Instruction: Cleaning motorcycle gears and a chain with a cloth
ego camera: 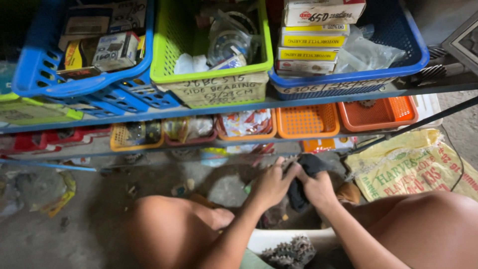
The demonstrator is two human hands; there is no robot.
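Low between my knees, my left hand (271, 184) and my right hand (316, 188) meet over the concrete floor. Both grip a dark cloth (303, 174) bunched between them; whatever it wraps is hidden. A round grey metal part (229, 188) lies on the floor just left of my left hand. Below my wrists stands a white tub (259, 239) with dark toothed sprockets (289, 251) in it.
A metal rack (279, 102) in front carries a green basket (214, 74), blue baskets (79, 79) and a blue basket with stacked boxes (378, 69). Orange trays (308, 122) sit on the lower shelf. A yellow printed sack (408, 167) lies right.
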